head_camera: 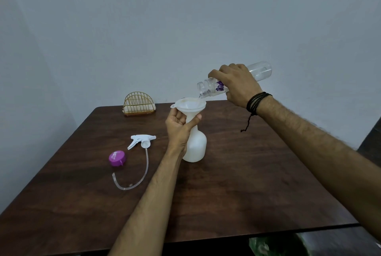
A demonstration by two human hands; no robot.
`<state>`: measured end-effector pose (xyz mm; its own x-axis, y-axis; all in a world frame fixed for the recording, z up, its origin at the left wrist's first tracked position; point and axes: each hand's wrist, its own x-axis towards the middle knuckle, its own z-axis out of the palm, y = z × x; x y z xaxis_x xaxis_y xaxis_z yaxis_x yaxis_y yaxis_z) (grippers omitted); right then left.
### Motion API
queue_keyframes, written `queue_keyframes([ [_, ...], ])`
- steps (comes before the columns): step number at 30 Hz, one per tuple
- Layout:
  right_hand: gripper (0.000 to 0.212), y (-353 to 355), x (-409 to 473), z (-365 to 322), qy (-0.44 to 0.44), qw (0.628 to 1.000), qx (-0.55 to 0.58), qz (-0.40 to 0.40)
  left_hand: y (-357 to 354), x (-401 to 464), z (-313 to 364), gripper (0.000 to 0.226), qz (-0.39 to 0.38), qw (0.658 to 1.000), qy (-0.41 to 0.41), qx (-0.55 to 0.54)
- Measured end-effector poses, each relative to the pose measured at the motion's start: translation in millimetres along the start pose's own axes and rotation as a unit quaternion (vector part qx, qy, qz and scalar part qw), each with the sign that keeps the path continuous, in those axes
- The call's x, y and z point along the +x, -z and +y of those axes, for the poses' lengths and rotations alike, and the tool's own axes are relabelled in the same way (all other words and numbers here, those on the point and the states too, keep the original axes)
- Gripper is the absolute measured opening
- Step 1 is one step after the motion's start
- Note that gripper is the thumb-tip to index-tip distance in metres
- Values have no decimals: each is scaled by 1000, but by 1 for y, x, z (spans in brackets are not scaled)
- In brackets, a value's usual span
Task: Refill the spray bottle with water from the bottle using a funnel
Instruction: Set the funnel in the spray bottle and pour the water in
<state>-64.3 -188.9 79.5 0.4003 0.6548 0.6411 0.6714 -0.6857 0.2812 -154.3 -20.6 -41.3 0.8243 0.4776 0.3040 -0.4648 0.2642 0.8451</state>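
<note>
A white spray bottle (196, 146) stands upright near the middle of the dark wooden table (257, 183), its top off. A white funnel (190, 105) sits in its neck. My left hand (178, 127) grips the neck and the funnel's stem. My right hand (237, 85) holds a clear water bottle (208, 87) with a purple label, tipped almost level, its open mouth just above the funnel's right rim. A thin trickle runs from the mouth into the funnel. The clear bottle looks nearly drained.
The white trigger head (142, 140) with its long clear tube (144, 173) lies left of the spray bottle. A purple cap (117, 158) rests further left. A gold wire napkin holder (139, 104) stands at the table's far edge. Something green (274, 245) shows below the near edge.
</note>
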Motion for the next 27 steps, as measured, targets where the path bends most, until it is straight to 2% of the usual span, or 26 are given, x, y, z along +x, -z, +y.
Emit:
queue_keyframes([
  [27, 62, 2, 5, 0, 47, 996, -78, 12, -1, -1, 0, 69, 1, 1000, -7, 0],
])
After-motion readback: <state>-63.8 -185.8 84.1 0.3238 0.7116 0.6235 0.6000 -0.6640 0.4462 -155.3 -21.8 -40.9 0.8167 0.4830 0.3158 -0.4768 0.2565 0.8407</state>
